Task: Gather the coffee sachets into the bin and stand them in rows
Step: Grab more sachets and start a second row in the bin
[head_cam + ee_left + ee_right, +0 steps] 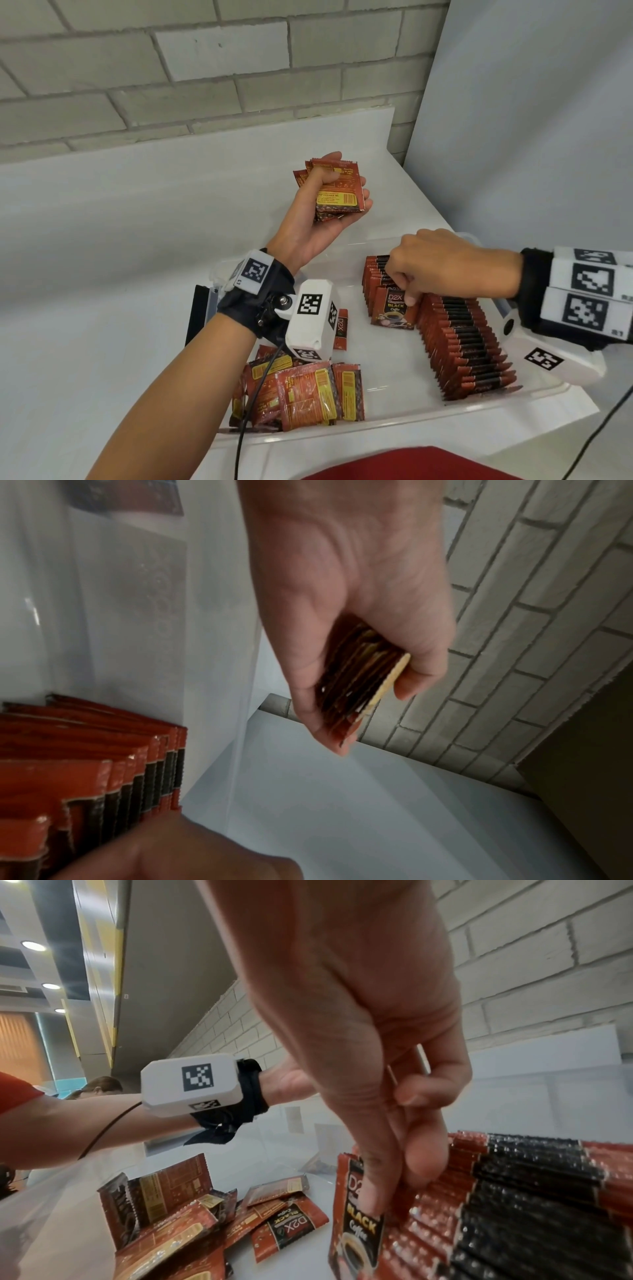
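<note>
My left hand [329, 202] is raised above the far rim of the clear bin [428, 416], palm up, gripping a small stack of red-brown coffee sachets [337, 192] with the thumb across the top; the same stack [359, 680] shows edge-on in the left wrist view. My right hand [411, 274] reaches into the bin and pinches one upright sachet [394, 310] at the front of a short standing row [375, 274]. The right wrist view shows the thumb and fingers on that sachet [356, 1223]. A long row of standing sachets [462, 346] fills the bin's right side.
A loose heap of sachets [301, 390] lies in the bin's near-left corner, with one sachet [342, 329] leaning behind the left wrist camera. The bin sits on a white table [120, 308] against a brick wall [171, 68]. A black object [197, 315] stands left of the bin.
</note>
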The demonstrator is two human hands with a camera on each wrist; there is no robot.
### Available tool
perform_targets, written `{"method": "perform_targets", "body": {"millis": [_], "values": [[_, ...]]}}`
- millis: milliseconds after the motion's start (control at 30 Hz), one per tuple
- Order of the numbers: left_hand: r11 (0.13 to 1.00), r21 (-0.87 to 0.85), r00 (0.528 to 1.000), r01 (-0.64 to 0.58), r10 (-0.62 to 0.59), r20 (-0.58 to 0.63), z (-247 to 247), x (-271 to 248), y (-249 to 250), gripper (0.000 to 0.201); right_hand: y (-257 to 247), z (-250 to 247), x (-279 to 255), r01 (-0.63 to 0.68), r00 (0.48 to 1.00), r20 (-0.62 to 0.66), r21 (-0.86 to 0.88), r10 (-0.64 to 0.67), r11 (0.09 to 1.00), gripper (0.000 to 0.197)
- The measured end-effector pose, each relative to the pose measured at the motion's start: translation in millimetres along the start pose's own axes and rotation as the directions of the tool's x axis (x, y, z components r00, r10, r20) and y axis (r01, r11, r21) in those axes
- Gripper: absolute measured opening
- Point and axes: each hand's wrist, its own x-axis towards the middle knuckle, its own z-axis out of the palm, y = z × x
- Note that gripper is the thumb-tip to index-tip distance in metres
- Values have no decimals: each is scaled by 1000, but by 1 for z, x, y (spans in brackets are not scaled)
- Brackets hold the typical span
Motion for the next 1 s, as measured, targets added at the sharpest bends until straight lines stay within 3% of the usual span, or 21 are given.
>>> {"method": "perform_targets", "body": {"millis": [200,333,433,533,633,700,800,933,1000], "values": [[998,58,999,-13,10,49,0,-1,-1,29,2,-7,-4,-30,999,14,74,29,997,20],[994,107,998,-19,13,64,-1,-1,-1,33,15,-19,-6,-96,995,43,323,87,941,28],[994,109,996,-19,10,91,0,-1,-1,38,26,-31,-7,-116,988,-9,625,156,772,33],[994,112,992,-16,2,124,1,-2,-3,38,32,-41,-8,-43,962,-95,872,255,488,40],[994,108,989,-4,-12,149,0,-2,-5,36,32,-43,-7,50,930,-139,965,341,258,37],[993,120,988,7,-26,153,1,-2,-6,32,31,-40,-5,83,919,-145,980,367,180,33],[987,155,989,46,-67,129,5,-4,-6,20,31,-36,-4,124,905,-177,980,388,156,29],[968,218,987,122,-142,75,6,-4,-5,51,32,-39,-12,255,852,-307,951,425,175,18],[969,199,983,147,-165,76,5,-5,-4,57,31,-42,-16,314,825,-380,924,418,220,14]]}}
